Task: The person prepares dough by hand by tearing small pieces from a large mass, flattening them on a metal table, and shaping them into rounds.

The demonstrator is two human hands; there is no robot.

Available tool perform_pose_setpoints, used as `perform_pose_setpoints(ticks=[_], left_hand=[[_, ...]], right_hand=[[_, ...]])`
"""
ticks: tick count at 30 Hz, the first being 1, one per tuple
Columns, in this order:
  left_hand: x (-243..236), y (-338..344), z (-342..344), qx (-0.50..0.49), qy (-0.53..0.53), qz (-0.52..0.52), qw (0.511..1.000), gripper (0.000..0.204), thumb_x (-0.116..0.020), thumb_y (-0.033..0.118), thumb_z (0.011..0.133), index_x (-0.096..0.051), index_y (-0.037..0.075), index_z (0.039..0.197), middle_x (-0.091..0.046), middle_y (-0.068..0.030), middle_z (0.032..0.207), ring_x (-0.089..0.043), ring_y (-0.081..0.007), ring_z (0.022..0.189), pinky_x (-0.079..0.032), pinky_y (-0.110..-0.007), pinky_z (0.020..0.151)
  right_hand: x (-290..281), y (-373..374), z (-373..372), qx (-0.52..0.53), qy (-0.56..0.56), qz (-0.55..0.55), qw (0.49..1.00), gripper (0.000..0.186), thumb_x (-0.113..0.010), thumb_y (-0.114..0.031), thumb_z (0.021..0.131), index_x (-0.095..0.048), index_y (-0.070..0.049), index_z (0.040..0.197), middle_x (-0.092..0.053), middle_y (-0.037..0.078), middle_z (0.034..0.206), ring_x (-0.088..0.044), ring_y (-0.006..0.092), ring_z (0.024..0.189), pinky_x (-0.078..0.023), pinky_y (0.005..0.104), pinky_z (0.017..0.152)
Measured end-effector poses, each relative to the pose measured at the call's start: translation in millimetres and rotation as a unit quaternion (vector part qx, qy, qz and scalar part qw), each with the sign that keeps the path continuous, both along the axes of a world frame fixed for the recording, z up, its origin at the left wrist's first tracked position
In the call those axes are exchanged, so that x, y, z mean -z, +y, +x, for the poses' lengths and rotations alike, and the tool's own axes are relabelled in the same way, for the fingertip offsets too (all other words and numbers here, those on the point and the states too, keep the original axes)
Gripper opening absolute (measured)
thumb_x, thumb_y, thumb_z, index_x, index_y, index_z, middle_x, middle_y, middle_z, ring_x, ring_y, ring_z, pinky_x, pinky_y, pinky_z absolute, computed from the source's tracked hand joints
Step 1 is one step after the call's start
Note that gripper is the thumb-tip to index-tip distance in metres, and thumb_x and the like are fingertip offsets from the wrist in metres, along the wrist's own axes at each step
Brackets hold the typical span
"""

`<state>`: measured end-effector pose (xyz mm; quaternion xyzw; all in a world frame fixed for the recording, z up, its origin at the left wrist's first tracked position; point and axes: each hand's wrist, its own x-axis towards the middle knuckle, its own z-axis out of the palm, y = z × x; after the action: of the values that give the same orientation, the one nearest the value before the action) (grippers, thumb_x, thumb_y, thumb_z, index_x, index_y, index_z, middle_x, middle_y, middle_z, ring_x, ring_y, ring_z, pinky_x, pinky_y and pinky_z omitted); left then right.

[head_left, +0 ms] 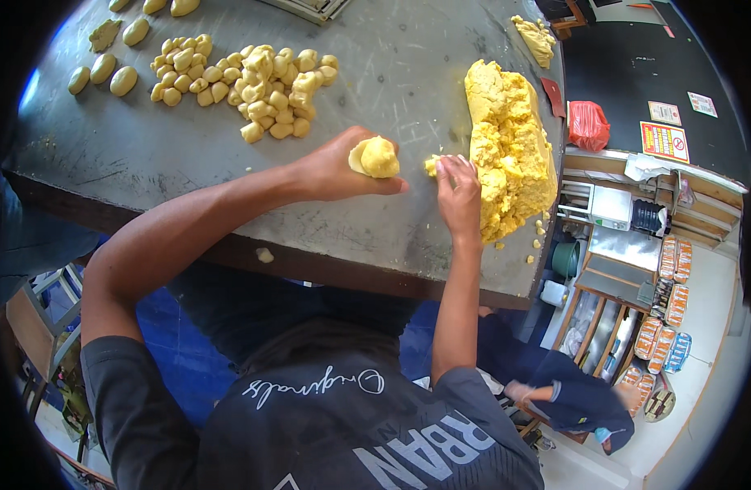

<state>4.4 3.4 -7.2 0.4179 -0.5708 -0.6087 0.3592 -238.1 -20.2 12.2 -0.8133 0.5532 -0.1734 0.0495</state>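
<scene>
Above the table's near edge, my left hand (333, 169) is closed around a lump of pale dough (357, 158) topped with yellow filling (379, 157). The filling bulges out between thumb and forefinger. My right hand (460, 198) pinches a small bit of yellow filling (432, 166) at its fingertips. It is just left of a large crumbly mound of the same yellow filling (506, 155). Many small pale dough pieces (269, 90) lie heaped beyond my left hand. Smooth oval dough balls (124, 80) rest separately at the far left.
The grey metal table (375, 73) has crumbs along its right edge. A smaller yellow lump (534, 41), a dark red scraper-like piece (553, 96) and a red plastic bag (587, 125) are at the right. A co-worker in dark clothes (547, 376) stands at lower right near shelves (612, 278).
</scene>
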Motion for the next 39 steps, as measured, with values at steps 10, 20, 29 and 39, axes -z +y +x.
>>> perform_pose_setpoints(ticks=[10,20,29,39], left_hand=[[-18.6,0.2,7.1,0.029,0.001,-0.001,1.000,0.038,-0.079,0.036,0.075,-0.057,0.009,0.090,-0.052,-0.0006,0.087,-0.050,-0.0104,0.084,-0.044,-0.029,0.079],[-12.6,4.3,3.8,0.030,0.162,-0.050,0.985,0.019,-0.074,0.015,0.076,-0.061,0.004,0.084,-0.062,-0.0018,0.075,-0.057,-0.0090,0.069,-0.048,-0.027,0.063],[-2.3,2.2,1.2,0.039,0.158,-0.079,0.984,0.018,-0.072,0.009,0.073,-0.059,0.002,0.083,-0.061,-0.0037,0.074,-0.056,-0.0093,0.069,-0.047,-0.028,0.061],[-5.3,1.3,-0.5,0.035,0.135,-0.097,0.985,0.022,-0.074,0.003,0.069,-0.054,0.003,0.079,-0.056,-0.0025,0.074,-0.052,-0.0106,0.070,-0.045,-0.029,0.063]], right_hand=[[-44.6,21.0,37.1,-0.045,-0.260,0.170,0.949,0.076,-0.061,-0.044,0.088,-0.030,0.003,0.140,-0.033,0.023,0.143,-0.027,0.0330,0.136,-0.017,0.0446,0.114],[-27.8,11.6,83.1,-0.115,-0.455,0.355,0.808,0.085,-0.073,-0.036,0.081,-0.028,0.008,0.138,-0.033,0.022,0.141,-0.026,0.0265,0.137,-0.016,0.0410,0.114],[-17.7,18.9,85.1,-0.072,-0.464,0.402,0.786,0.069,-0.073,-0.028,0.081,-0.040,0.001,0.134,-0.049,0.012,0.123,-0.047,0.0156,0.113,-0.037,0.0293,0.098],[-18.0,19.7,86.7,-0.062,-0.505,0.420,0.752,0.061,-0.074,-0.022,0.081,-0.045,0.002,0.130,-0.060,0.005,0.107,-0.055,0.0096,0.099,-0.044,0.0253,0.089]])
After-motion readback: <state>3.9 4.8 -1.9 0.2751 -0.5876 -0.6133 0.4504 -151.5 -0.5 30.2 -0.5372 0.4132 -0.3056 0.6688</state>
